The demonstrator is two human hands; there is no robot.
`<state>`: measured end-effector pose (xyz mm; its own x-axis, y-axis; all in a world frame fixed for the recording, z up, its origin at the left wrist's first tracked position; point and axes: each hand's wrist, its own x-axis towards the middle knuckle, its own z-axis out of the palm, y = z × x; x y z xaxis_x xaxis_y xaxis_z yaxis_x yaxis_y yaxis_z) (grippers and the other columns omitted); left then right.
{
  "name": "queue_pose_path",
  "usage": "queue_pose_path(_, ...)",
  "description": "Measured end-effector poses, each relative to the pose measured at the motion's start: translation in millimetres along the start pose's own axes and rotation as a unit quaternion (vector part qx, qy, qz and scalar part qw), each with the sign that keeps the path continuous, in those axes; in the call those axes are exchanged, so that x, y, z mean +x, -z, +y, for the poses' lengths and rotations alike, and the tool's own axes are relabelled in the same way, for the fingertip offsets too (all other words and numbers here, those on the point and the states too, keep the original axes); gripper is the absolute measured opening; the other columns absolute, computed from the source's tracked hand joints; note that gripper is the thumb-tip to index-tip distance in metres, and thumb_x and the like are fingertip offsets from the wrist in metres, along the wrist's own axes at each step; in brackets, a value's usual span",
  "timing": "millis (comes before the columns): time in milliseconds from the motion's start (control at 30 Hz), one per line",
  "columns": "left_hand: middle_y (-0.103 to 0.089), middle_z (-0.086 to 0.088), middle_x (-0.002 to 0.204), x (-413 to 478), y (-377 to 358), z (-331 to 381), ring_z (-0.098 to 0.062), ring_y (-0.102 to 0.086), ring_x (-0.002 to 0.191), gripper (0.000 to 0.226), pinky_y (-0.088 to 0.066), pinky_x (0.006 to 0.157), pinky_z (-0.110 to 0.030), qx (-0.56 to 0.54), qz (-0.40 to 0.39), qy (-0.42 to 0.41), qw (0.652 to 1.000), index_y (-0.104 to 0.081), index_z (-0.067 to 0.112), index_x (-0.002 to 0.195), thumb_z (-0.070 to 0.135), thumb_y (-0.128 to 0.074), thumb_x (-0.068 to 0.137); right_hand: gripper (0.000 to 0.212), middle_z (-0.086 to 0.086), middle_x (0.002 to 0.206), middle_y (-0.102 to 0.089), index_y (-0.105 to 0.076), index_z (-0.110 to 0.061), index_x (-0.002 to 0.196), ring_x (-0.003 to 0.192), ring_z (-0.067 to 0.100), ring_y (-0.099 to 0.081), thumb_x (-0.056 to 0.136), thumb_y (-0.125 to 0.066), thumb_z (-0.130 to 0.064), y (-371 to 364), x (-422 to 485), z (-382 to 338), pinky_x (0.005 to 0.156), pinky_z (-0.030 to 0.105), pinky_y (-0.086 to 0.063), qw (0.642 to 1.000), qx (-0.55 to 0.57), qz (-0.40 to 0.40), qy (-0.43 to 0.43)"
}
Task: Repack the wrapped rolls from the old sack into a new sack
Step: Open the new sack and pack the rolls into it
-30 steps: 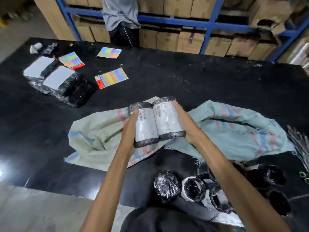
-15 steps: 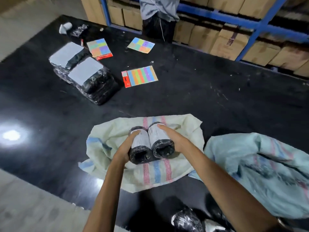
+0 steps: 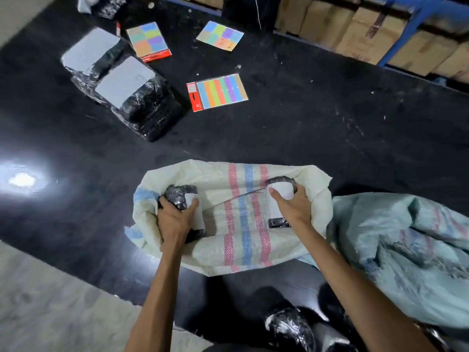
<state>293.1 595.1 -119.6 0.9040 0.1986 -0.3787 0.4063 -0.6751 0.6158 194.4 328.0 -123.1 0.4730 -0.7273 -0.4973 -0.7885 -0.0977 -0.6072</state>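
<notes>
Left roll [image 3: 181, 198], black wrap with a white label, is gripped by the left hand [image 3: 173, 222], fingers curled round it. Right roll [image 3: 281, 191] is gripped the same way by the right hand [image 3: 291, 207]. Both are low on the cream striped sack [image 3: 241, 240] near the front edge of the table [image 3: 304, 128], well apart, probably to seat them at opposite sides and leave room between. Can't tell if they are inside the mouth or lying on the cloth. Palms hide part of each roll and the labels are unreadable. Crumpled teal sack [image 3: 406, 237] touches the cream one on the right, likely the old one. Loose rolls [image 3: 289, 329] are cut off at the bottom, so the count is unclear.
</notes>
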Motion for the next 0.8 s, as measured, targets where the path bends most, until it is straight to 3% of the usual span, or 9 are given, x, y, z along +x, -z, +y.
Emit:
queue_pose_path(133,-0.058,-0.028,0.128,-0.8,2.5,1.5,-0.044,-0.057,0.119,0.088,-0.046,0.102,-0.046,0.011,0.014,0.002,1.0,-0.043,0.002,0.136,0.05,-0.081,0.074,0.096,0.01,0.152,-0.047,-0.029,-0.014,0.154,0.136,0.035,-0.048,0.081,-0.07,-0.063,-1.6,-5.5,2.7,0.109,0.045,-0.043,0.999,-0.047,0.026,0.012)
queue_pose_path(267,-0.054,-0.031,0.122,-14.3,-3.9,6.0,-0.046,-0.053,0.112,0.094,-0.044,0.097,-0.049,0.128,0.054,-0.05,0.989,-0.039,0.0,0.139,0.042,-0.084,0.068,0.094,0.013,0.152,-0.045,-0.029,-0.011,0.153,0.137,0.035,-0.046,0.084,-0.07,-0.058,-9.9,-19.5,0.3,0.11,0.046,-0.042,0.994,-0.045,0.086,0.043)
queue_pose_path(400,-0.051,-0.023,0.127,-22.5,-18.4,0.8,-0.039,-0.052,0.113,0.094,-0.043,0.097,-0.044,0.252,-0.056,-0.115,0.959,-0.036,0.009,0.138,0.046,-0.084,0.066,0.095,0.013,0.154,-0.043,-0.027,-0.014,0.154,0.138,0.037,-0.045,0.083,-0.069,-0.061,-11.6,-19.4,2.3,0.111,0.046,-0.041,0.997,0.035,0.069,-0.019)
queue_pose_path(500,-0.065,-0.006,0.113,-36.8,-29.9,3.4,-0.028,-0.063,0.102,0.071,-0.049,0.085,-0.035,0.183,-0.208,-0.125,0.953,-0.052,0.013,0.124,0.051,-0.081,0.071,0.098,0.01,0.159,-0.037,-0.019,-0.021,0.159,0.142,0.038,-0.04,0.084,-0.066,-0.064,-12.4,-19.2,9.6,0.114,0.046,-0.038,0.998,0.041,-0.018,-0.033)
queue_pose_path(633,-0.07,-0.004,0.109,-51.4,-41.8,20.7,-0.021,-0.065,0.097,0.058,-0.049,0.078,-0.033,0.103,-0.354,-0.015,0.929,-0.07,0.015,0.102,0.059,-0.073,0.064,0.094,0.007,0.16,-0.036,-0.022,-0.024,0.159,0.144,0.035,-0.037,0.085,-0.067,-0.061,-6.5,-16.4,18.9,0.117,0.045,-0.033,0.995,0.077,-0.055,-0.04)
queue_pose_path(700,-0.07,-0.005,0.108,-48.5,-39.5,19.8,-0.022,-0.064,0.098,0.052,-0.05,0.081,-0.034,0.093,-0.35,0.007,0.932,-0.072,0.022,0.098,0.06,-0.07,0.063,0.094,0.005,0.159,-0.037,-0.023,-0.026,0.159,0.144,0.033,-0.038,0.084,-0.068,-0.061,2.3,-13.8,23.3,0.118,0.044,-0.033,0.993,0.087,-0.07,-0.037)
queue_pose_path(733,-0.068,-0.002,0.107,-46.5,-35.1,19.6,-0.022,-0.063,0.101,0.038,-0.049,0.085,-0.033,0.092,-0.326,0.0,0.941,-0.072,0.03,0.095,0.057,-0.07,0.068,0.093,0.005,0.158,-0.038,-0.024,-0.027,0.158,0.143,0.033,-0.039,0.084,-0.069,-0.061,7.5,-12.4,26.0,0.118,0.044,-0.034,0.993,0.092,-0.07,-0.037)
queue_pose_path(800,-0.066,0.008,0.103,-29.6,-27.8,8.7,-0.015,-0.059,0.113,0.031,-0.039,0.109,-0.033,0.055,-0.285,0.013,0.957,-0.071,0.033,0.103,0.048,-0.072,0.077,0.091,0.004,0.157,-0.041,-0.026,-0.028,0.157,0.141,0.032,-0.042,0.084,-0.069,-0.06,17.3,-11.9,31.7,0.117,0.044,-0.036,0.993,0.097,-0.052,-0.04)
